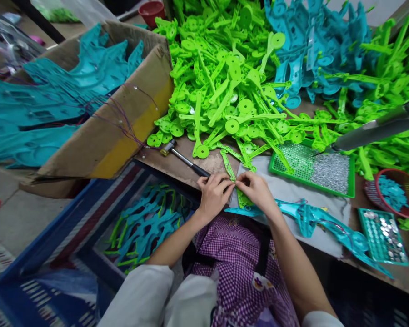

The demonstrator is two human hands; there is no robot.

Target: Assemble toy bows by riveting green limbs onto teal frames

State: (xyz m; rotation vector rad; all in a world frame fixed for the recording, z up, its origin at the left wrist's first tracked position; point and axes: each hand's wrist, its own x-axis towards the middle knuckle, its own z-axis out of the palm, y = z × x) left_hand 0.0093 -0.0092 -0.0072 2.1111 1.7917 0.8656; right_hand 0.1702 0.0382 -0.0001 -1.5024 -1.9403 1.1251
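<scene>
By the left hand (214, 194) and right hand (259, 193), a green strip (227, 163) is pinched over the table (172, 165), just past the left end of a blue piece (306, 218). It is likely light, stiff and slippery, best held by its long sides.

I get lime green on the arm piece (227, 164) being handled and on the heap (221, 81) behind it, with turquoise on the long part (306, 220) lying over pale grey cloth (341, 211). The apron (231, 254) I look down on is checked purple and white; the crate (98, 211) shows dark-red and pale bands against deep blue, the box (139, 113) brown with a yellow band. My feed gives a bright green tray (313, 187) with silver bits (330, 172), and a red basket (378, 195) of turquoise pieces (391, 193).
</scene>
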